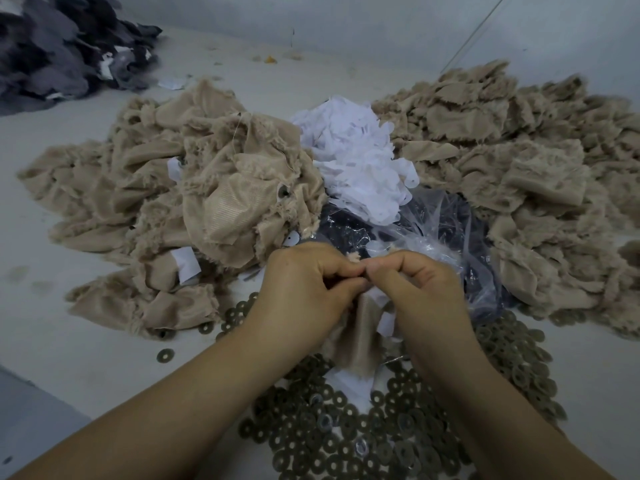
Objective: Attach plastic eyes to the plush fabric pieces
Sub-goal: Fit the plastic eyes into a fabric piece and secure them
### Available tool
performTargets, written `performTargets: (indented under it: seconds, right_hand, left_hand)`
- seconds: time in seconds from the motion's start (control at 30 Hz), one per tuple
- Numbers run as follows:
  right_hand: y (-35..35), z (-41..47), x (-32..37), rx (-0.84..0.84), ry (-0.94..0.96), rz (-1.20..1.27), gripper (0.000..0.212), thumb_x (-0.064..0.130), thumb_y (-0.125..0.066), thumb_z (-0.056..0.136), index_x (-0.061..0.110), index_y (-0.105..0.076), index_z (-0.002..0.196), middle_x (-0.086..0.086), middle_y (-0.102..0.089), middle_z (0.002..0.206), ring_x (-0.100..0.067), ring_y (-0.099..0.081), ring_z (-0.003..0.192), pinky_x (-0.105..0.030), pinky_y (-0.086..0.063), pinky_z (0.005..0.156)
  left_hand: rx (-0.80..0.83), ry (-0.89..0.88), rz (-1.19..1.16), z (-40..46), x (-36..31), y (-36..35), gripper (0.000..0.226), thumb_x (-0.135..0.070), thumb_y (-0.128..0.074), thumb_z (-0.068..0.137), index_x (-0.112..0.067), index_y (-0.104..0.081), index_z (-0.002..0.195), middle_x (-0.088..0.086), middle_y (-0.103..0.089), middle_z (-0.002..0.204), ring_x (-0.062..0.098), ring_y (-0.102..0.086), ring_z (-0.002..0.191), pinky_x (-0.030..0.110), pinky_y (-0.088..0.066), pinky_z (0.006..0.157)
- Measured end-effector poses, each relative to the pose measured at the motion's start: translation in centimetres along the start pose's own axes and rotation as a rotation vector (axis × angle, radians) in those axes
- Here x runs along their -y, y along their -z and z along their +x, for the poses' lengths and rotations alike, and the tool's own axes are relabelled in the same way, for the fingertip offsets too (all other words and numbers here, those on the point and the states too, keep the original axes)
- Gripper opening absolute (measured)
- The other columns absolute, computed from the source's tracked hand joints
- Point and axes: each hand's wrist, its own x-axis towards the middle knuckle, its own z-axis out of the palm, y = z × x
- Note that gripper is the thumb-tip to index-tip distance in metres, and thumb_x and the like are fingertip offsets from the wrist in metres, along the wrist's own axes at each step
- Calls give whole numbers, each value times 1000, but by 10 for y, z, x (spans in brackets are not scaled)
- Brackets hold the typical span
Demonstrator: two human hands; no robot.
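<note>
Lower centre of frame: left hand [304, 285] and right hand [419, 289] meet fingertip to fingertip, fingers pinched on the top edge of a beige plush piece [356, 337] hanging straight down between them. Eye itself hidden in the pinch. Washers [346, 431] directly below, equally near both hands.

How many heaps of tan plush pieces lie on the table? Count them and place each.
2: one tan heap left of the white paper pile, another right of it.
</note>
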Motion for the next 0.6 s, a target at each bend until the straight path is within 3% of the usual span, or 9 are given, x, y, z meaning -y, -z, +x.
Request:
performTargets:
  seconds: [0.1, 0.37, 0.5, 0.6]
  right_hand:
    - [1, 0, -1, 55, 30, 14, 20, 5, -65, 92, 12, -76, 78, -3, -78, 81, -15, -74, 82, -23, -58, 73]
    - [2, 1, -4, 25, 69, -97, 16, 10, -62, 96, 11, -73, 84, -9, -73, 75, -22, -68, 66, -23, -56, 59]
    - [2, 2, -4, 42, 82, -97, 17, 9, -62, 96, 13, -72, 82, -5, -74, 80, -9, -63, 63, -16, -50, 56]
    - [2, 2, -5, 36, 93, -84, 17, 7, -62, 95, 11, -71, 82, -9, -73, 78, -11, -62, 63, -18, -51, 54]
  left_hand:
    - [3, -69, 34, 0, 5, -3, 4, -9, -81, 76, -8, -79, 79, 0, -71, 71, 9, -65, 67, 29, -53, 63]
    - [-1, -158, 38, 4, 12, -9, 6, -12, -77, 76, -6, -77, 75, 2, -70, 70, 11, -65, 67, 29, -55, 63]
    - [7, -182, 40, 5, 15, -9, 5, -11, -77, 76, -6, -77, 75, 2, -71, 71, 11, -66, 67, 30, -55, 63]
    - [18, -191, 39, 5, 15, -9, 5, -11, -77, 77, -6, -78, 77, 2, -71, 71, 10, -66, 67, 30, -56, 63]
